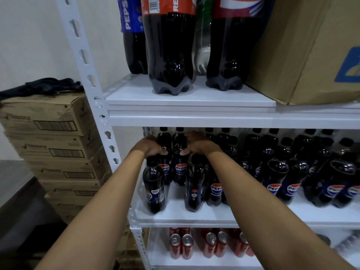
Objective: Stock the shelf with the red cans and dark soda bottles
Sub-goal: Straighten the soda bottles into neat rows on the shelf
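White metal shelving [194, 118] is filling up; left hand [151, 148] and right hand [196, 145] are each gripping a Pepsi bottle [164, 158] shoulder, best slid back upright together.

We see a white metal shelving rack [101, 117] against a plain white wall [35, 36]; stacked cardboard cartons [50, 133] beside it, topped by what may be dark cloth [44, 85].
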